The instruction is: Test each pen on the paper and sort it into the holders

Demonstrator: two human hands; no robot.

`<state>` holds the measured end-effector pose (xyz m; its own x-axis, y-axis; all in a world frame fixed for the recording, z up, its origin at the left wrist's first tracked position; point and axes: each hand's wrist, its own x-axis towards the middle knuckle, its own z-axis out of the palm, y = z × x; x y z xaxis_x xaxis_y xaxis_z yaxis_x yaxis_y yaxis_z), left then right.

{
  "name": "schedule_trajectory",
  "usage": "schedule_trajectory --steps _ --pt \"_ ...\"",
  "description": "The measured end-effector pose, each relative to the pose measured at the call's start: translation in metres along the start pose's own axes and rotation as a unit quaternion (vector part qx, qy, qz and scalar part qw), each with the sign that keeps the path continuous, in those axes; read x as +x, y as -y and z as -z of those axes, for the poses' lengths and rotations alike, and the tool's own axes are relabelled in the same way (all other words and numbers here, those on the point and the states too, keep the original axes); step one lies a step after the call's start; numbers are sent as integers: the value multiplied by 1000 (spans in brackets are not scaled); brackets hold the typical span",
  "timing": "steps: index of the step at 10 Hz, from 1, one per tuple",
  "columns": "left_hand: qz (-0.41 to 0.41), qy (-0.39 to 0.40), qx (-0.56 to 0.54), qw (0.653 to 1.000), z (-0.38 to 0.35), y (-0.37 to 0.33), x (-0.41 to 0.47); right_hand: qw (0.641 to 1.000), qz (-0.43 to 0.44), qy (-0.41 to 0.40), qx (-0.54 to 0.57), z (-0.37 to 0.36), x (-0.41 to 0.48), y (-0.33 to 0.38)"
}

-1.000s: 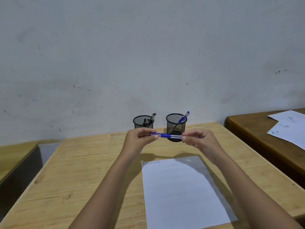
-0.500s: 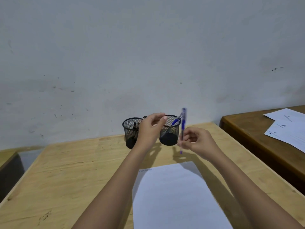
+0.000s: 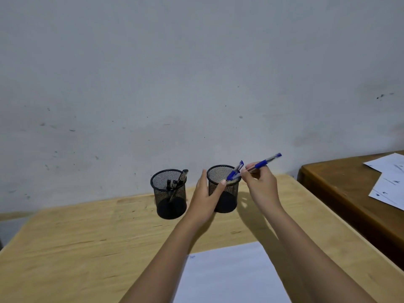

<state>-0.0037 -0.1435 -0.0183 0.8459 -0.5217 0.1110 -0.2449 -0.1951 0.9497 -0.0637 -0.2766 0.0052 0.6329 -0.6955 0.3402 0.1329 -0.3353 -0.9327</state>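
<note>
Two black mesh holders stand at the far edge of the wooden desk. The left holder contains several black pens. My left hand wraps the side of the right holder, thumb across its front. A blue pen leans inside that holder. My right hand pinches a second blue pen, which is tilted with one end at the holder's rim and the other pointing up to the right. A white sheet of paper with a small blue scribble at its top left lies near me.
A darker wooden desk stands to the right with several white sheets on it. A grey wall rises right behind the holders. Part of another desk edge shows at the far left.
My left hand let go of the pen and took hold of the right holder. My right hand swung the blue pen from level to upright, then tilted it to the holder's rim.
</note>
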Motion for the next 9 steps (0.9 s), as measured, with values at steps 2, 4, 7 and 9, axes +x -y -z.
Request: schedule_trajectory --steps 2,4,7,9 --pt "-12 10 -18 1000 0 8 8 993 -17 69 -99 -9 10 -8" --pt "-18 10 -39 999 3 10 9 979 -4 124 -159 -19 14 -11" --pt "-29 9 -44 999 0 6 7 977 -12 144 -157 -12 7 -10" --pt "-17 8 -11 1000 8 -4 -1 976 -32 145 -161 5 -7 -1"
